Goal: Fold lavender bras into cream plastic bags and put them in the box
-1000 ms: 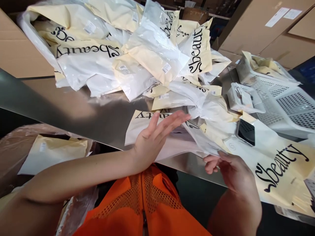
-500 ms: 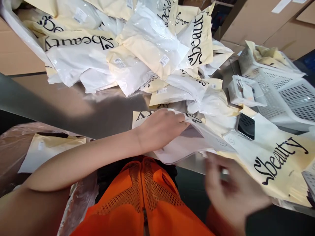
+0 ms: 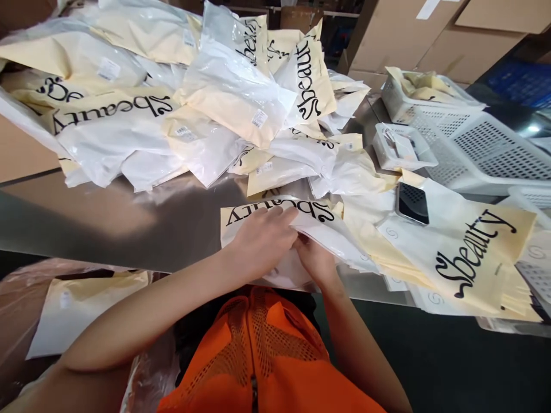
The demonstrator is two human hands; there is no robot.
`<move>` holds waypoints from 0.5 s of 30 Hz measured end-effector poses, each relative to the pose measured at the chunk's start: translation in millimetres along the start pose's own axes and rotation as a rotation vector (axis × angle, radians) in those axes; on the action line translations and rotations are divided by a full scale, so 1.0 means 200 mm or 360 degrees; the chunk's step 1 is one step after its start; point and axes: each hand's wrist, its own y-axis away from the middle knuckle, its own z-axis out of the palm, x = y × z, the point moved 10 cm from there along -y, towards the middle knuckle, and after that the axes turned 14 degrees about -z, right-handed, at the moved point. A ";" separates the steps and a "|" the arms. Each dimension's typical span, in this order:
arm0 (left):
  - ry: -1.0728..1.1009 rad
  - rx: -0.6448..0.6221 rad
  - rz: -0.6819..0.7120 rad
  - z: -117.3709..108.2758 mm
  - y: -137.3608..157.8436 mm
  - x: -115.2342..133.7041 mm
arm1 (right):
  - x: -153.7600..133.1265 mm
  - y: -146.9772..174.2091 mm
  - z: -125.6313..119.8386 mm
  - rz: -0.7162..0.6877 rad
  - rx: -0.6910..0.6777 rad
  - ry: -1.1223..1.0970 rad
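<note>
A cream and white printed plastic bag lies on the metal table in front of me, its dark lettering upside down along the far side. Across its middle, my left hand is closed on the bag's upper layer, fingers curled. My right hand meets it from the right, its fingers gripping at the bag's near edge and partly hidden beneath the layer and the left hand. A pale sheet or lower layer shows under both hands; which of the two, I cannot tell.
Filled bags are heaped along the back. Flat printed bags are stacked at the right with a phone on them. Behind stand a small white tray, perforated baskets and cartons. A filled bag lies in plastic lining lower left.
My right hand has moved left and inward from the right-hand side to the bag, beside my left hand. The left hand has stayed on the bag. The view has shifted.
</note>
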 end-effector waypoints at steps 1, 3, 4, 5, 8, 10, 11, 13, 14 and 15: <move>-0.0027 0.0028 0.0004 0.02 0.00 0.00 | 0.01 0.03 0.01 0.0008 -0.0016 -0.0011; -0.0063 0.0067 0.0008 0.06 0.01 0.00 | 0.03 0.07 0.02 0.0005 -0.0041 -0.0008; -0.0076 0.0085 -0.0001 0.07 0.01 0.00 | 0.04 0.08 0.03 0.0002 -0.0042 0.0011; -0.0084 0.0104 -0.0017 0.08 0.01 -0.01 | 0.05 0.08 0.03 0.0007 -0.0044 0.0040; -0.0071 0.0134 -0.0082 0.10 -0.01 -0.04 | 0.08 0.07 0.08 0.0083 -0.0140 0.0103; -0.0035 0.0095 -0.0096 0.12 -0.02 -0.05 | 0.08 0.07 0.11 0.0143 -0.0234 0.0078; -0.0012 0.0063 -0.0090 0.14 -0.03 -0.05 | 0.08 0.07 0.11 0.0153 -0.0264 0.0050; 0.0039 -0.0006 -0.0059 0.19 -0.04 -0.05 | 0.05 0.06 0.10 0.0134 -0.0283 -0.0037; 0.0061 -0.0035 -0.0047 0.21 -0.04 -0.05 | 0.04 0.07 0.09 0.0117 -0.0284 -0.0090; 0.0076 -0.0056 -0.0041 0.23 -0.04 -0.05 | 0.03 0.07 0.09 0.0103 -0.0284 -0.0146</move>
